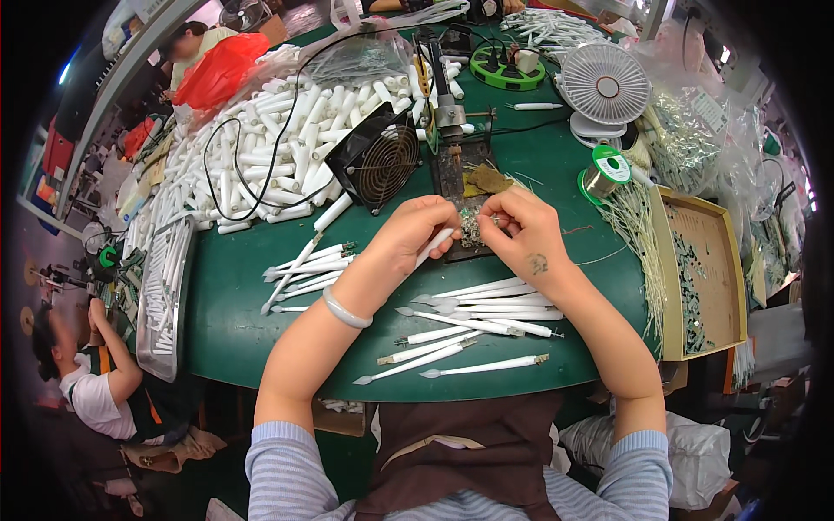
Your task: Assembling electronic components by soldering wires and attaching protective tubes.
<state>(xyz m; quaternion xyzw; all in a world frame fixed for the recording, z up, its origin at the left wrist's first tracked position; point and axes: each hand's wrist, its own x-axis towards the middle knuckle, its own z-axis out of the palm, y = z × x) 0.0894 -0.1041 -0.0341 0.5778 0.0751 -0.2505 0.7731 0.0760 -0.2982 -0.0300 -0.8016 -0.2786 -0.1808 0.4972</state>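
My left hand [424,224] is closed around a slim white candle-shaped tube [436,247], which slants out below the fingers. Close beside it, my right hand [526,227] has its thumb and fingers pinched together at the tube's far side; whatever they hold is too small to make out. Both hands are over the dark base of a metal bench stand [450,130], where a heap of small bits [472,227] shows between them. Several white candle sticks with flame-shaped tips [495,308] lie just below my hands. Another bunch of these sticks [306,276] rests left of my left forearm.
A large pile of white tubes [278,143] fills the back left, with a black fan [387,165] before it. At right are a solder reel [605,174], a small white fan [608,85] and a cardboard tray [708,278]. A metal tray [165,295] edges the left; a co-worker [100,382] sits beyond.
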